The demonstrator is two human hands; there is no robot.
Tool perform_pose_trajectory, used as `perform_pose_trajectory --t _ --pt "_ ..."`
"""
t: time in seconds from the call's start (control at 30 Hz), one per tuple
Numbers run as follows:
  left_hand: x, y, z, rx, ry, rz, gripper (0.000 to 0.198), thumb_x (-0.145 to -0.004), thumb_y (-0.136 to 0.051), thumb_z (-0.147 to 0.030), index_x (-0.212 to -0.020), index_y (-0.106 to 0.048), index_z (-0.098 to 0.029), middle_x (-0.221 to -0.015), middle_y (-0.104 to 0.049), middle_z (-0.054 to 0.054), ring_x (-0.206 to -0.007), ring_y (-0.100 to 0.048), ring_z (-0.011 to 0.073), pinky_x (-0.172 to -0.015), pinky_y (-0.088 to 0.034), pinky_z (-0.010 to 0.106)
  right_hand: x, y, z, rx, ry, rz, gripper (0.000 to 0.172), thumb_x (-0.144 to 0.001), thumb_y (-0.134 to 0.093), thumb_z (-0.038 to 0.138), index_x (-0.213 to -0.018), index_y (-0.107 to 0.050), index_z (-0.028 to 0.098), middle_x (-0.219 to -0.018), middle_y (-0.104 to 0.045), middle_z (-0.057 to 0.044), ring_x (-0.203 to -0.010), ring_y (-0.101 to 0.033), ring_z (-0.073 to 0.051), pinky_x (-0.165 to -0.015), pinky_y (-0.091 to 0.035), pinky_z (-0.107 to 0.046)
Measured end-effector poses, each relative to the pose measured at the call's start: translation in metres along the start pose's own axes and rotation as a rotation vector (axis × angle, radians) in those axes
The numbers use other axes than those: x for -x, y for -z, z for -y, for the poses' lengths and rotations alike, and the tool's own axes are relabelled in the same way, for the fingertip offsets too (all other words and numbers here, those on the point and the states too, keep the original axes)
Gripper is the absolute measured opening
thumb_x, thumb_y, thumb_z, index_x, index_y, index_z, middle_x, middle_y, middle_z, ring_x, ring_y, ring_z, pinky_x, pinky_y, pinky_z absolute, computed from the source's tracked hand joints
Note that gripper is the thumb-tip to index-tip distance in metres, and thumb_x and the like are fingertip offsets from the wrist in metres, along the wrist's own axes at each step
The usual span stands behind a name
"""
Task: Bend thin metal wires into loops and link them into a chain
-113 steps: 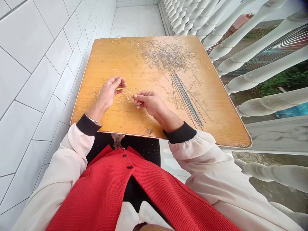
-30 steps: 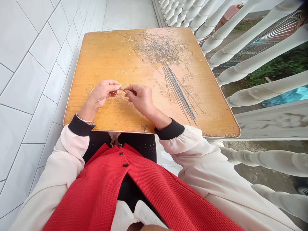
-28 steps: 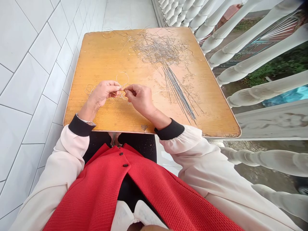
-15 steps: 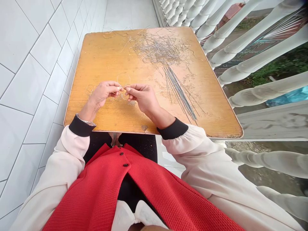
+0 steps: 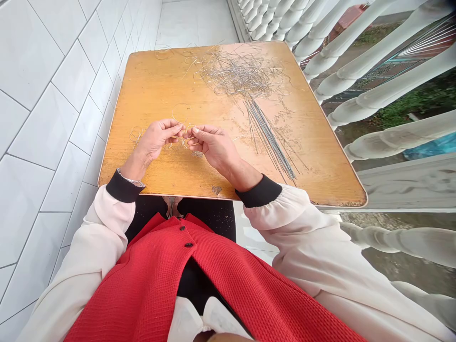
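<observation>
Thin pale wire [image 5: 173,112] curves up in a loop from between my fingertips, near the left-middle of the table. My left hand [image 5: 158,137] pinches it between thumb and forefinger. Close beside, my right hand [image 5: 213,145] pinches the same wire, its other fingers curled. A few small wire rings [image 5: 185,143] show just under my hands, partly hidden by the fingers. Left of my left hand lies a small coil of wire [image 5: 136,135].
The wooden table [image 5: 153,90] carries a tangled heap of thin wires [image 5: 242,73] at the back right. A bundle of straight grey wires [image 5: 272,137] lies right of my hands. White balusters [image 5: 370,99] flank the right side; a tiled wall [image 5: 53,114] stands on the left.
My fingertips have drawn slightly apart, and the loop above them looks less round. The whole view has shifted a little.
</observation>
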State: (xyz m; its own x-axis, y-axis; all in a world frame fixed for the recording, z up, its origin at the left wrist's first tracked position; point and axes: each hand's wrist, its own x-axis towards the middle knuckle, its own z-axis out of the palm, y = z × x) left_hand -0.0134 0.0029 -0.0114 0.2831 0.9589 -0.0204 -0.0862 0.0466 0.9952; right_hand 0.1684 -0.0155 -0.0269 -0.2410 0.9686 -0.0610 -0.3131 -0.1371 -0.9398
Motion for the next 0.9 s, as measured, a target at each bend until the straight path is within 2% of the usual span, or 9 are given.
perform_pose_trajectory --t 0.1,0.2,0.37,0.5,0.7,0.8,0.9 --pt "0.000 -0.001 0.000 0.066 0.019 -0.006 0.016 -0.093 -0.071 -0.023 -0.080 -0.064 -0.015 -0.076 -0.067 -0.002 -0.072 -0.065 0.0072 -0.076 -0.049 0.023 -0.002 -0.001 0.000 -0.075 -0.017 0.003 0.018 -0.095 -0.070 0.025 -0.079 -0.066 0.019 -0.089 -0.076 -0.001 -0.064 -0.066 -0.005 -0.066 -0.057 -0.017" --pt "0.000 -0.002 0.000 0.120 0.023 0.003 0.018 -0.096 -0.068 -0.023 -0.081 -0.062 -0.016 -0.072 -0.064 -0.003 -0.071 -0.065 0.0072 -0.080 -0.051 0.023 -0.003 -0.003 0.000 -0.088 -0.038 0.012 0.021 -0.099 -0.066 0.025 -0.079 -0.061 0.020 -0.084 -0.073 0.001 -0.060 -0.064 -0.005 -0.063 -0.056 -0.017" --pt "0.002 -0.006 -0.001 0.153 0.018 0.044 0.025 -0.100 -0.063 -0.028 -0.078 -0.057 -0.017 -0.067 -0.063 -0.004 -0.067 -0.064 0.0073 -0.078 -0.052 0.023 -0.001 -0.007 -0.001 -0.038 0.043 -0.005 0.024 -0.097 -0.068 0.024 -0.075 -0.060 0.019 -0.071 -0.067 0.002 -0.054 -0.058 -0.006 -0.054 -0.051 -0.017" --pt "0.003 -0.008 -0.003 0.156 0.014 0.049 0.031 -0.102 -0.060 -0.032 -0.076 -0.054 -0.017 -0.064 -0.062 -0.004 -0.065 -0.064 0.0077 -0.076 -0.052 0.023 -0.001 -0.008 0.000 -0.001 0.050 -0.027 0.026 -0.097 -0.068 0.024 -0.072 -0.060 0.018 -0.065 -0.063 0.002 -0.049 -0.053 -0.006 -0.049 -0.046 -0.018" --pt "0.004 -0.007 -0.006 0.053 0.028 0.152 0.030 -0.097 -0.067 -0.026 -0.071 -0.057 -0.016 -0.061 -0.063 -0.003 -0.061 -0.063 0.0097 -0.075 -0.052 0.028 0.002 -0.010 -0.001 0.078 0.065 -0.029 0.029 -0.095 -0.071 0.028 -0.069 -0.061 0.018 -0.059 -0.062 0.003 -0.045 -0.049 -0.006 -0.043 -0.040 -0.019" --pt "0.004 -0.002 -0.007 -0.006 0.033 0.202 0.032 -0.093 -0.073 -0.030 -0.067 -0.060 -0.016 -0.062 -0.065 -0.001 -0.061 -0.063 0.0109 -0.073 -0.053 0.029 0.003 -0.011 0.000 0.118 0.046 0.000 0.031 -0.094 -0.073 0.030 -0.068 -0.062 0.018 -0.060 -0.064 0.002 -0.045 -0.049 -0.006 -0.044 -0.042 -0.019" --pt "0.004 0.002 -0.008 -0.011 0.035 0.127 0.034 -0.091 -0.074 -0.038 -0.069 -0.061 -0.016 -0.067 -0.067 0.000 -0.065 -0.065 0.0106 -0.074 -0.054 0.028 0.004 -0.011 0.003 0.111 0.027 -0.032 0.030 -0.092 -0.076 0.035 -0.071 -0.062 0.019 -0.067 -0.068 0.001 -0.050 -0.055 -0.007 -0.050 -0.049 -0.020"
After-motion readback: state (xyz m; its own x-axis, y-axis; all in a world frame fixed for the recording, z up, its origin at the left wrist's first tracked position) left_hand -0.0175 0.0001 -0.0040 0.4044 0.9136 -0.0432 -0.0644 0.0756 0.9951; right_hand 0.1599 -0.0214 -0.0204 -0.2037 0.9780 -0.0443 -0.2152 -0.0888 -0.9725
